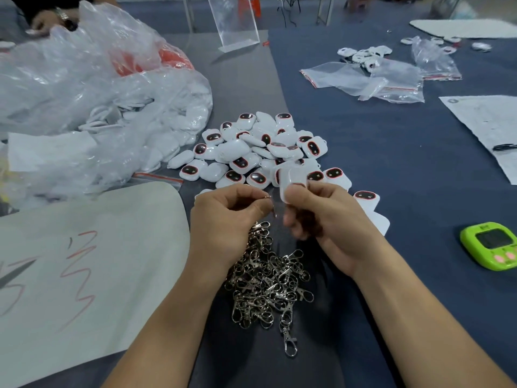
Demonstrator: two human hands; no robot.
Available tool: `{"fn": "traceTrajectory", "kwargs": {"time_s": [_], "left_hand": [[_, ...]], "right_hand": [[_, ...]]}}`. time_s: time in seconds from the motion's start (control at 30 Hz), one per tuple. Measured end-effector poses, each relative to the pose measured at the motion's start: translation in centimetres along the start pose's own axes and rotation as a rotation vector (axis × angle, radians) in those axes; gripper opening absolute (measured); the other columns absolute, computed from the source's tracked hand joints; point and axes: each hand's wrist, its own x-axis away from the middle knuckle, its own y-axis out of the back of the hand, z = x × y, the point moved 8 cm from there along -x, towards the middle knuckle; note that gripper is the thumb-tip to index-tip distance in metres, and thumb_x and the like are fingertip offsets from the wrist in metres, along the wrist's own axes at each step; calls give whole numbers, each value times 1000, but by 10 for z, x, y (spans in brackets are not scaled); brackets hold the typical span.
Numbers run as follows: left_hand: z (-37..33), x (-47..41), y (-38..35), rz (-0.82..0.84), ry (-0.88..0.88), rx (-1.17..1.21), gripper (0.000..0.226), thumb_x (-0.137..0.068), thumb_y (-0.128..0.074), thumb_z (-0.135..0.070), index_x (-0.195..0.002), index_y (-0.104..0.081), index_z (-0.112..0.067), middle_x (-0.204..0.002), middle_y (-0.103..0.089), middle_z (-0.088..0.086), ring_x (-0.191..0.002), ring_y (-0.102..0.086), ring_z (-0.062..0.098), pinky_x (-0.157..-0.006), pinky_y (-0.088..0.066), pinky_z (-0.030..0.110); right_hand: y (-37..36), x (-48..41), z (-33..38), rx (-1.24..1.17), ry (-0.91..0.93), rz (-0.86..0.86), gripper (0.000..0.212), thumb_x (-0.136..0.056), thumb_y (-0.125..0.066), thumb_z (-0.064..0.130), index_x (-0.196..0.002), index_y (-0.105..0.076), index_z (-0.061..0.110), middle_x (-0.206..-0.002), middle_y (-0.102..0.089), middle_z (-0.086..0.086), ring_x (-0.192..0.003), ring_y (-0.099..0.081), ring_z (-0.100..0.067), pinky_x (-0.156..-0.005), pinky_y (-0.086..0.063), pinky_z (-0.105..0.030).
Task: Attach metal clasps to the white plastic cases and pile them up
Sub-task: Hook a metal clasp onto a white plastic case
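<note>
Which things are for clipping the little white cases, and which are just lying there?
For the job: white case in the right hand; metal clasp pinched by the left hand; heap of clasps; pile of cases; big bag of cases.
Just lying about: green timer; clear sign stand; zip bags; scribbled paper.

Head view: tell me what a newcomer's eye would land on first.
The two hands at centre draw the eye: the right hand grips a white case while the left hand pinches a small ring beside it. Just beyond them lies a heap of cases with dark, red-rimmed windows, and beneath the hands a tangle of metal clasps. A bright green timer sits at the right edge.
</note>
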Motion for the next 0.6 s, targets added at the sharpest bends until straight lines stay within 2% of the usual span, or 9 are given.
{"fn": "traceTrajectory", "kwargs": {"time_s": [0.03,0.1,0.23,0.33,0.43,0.5,0.6], "left_hand": [[0,0,-1,14,13,47,24,-75,-86,-12,-75,-79,-35,-74,-77,-6,-70,-70,10,-74,-58,28],[-2,0,-3,26,34,142,22,-75,-85,-9,-74,-81,-30,-75,-77,-2,-69,-69,9,-72,-57,23],[-7,1,-5,29,72,296,22,-79,-80,-4,-73,-82,-25,-73,-77,5,-68,-70,14,-74,-60,26],[-5,1,-9,38,147,410,19,-81,-75,-4,-72,-82,-19,-71,-76,6,-63,-69,15,-65,-58,25],[-2,1,-15,77,202,456,27,-89,-68,-7,-68,-80,-19,-64,-71,3,-49,-63,11,-51,-49,17],[-1,0,-19,92,205,468,27,-89,-68,-8,-68,-80,-18,-64,-71,3,-50,-62,11,-51,-50,19],[-3,1,-22,100,170,446,18,-85,-72,-8,-71,-80,-15,-64,-70,6,-55,-60,14,-54,-52,22]], "right_hand": [[1,-1,-1,38,-5,-32,12,-80,-76,25,-69,-71,21,-60,-62,-9,-49,-50,-15,-46,-41,-22],[0,-2,-2,48,9,-64,10,-75,-73,27,-71,-72,19,-58,-58,-8,-52,-48,-16,-47,-39,-23],[-7,-4,-4,-8,5,-8,13,-74,-69,16,-85,-77,16,-78,-67,-9,-72,-54,-21,-59,-44,-26],[-9,-4,-2,-32,29,20,15,-73,-69,4,-79,-74,17,-76,-63,-5,-68,-57,-14,-51,-42,-21],[-13,-1,3,-16,69,75,25,-75,-69,-1,-75,-74,24,-74,-68,0,-74,-64,-15,-47,-37,-17],[-13,1,5,-41,72,77,22,-74,-74,1,-80,-76,22,-74,-67,-3,-75,-61,-19,-47,-37,-17],[-11,3,3,-72,48,56,18,-74,-78,1,-76,-72,17,-70,-64,-2,-62,-58,-12,-48,-41,-19]]}}
